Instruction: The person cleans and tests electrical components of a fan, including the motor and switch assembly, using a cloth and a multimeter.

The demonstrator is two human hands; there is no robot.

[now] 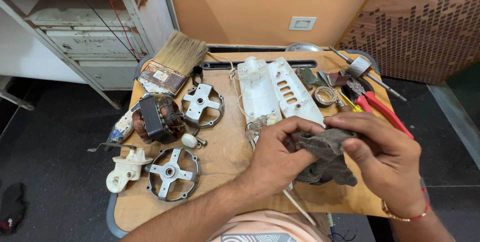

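Your left hand (277, 154) and right hand (382, 159) both pinch a crumpled grey-brown cloth (325, 159) above the wooden surface (225, 157). White plastic housings (272, 89) just behind; motor core (157, 119), metal brackets (172, 172), paintbrush (167, 72) lie left.

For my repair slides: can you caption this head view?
Both hands, left and right, grip a grey-brown cloth rag above a wooden board strewn with dismantled fan-motor parts.

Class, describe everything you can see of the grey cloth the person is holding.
The grey cloth is dull, worn-looking fabric, crumpled and bunched, not spread flat. The left hand and right hand pinch its upper part; the rest hangs in loose folds above the wooden tabletop, in front of the white plastic housing.
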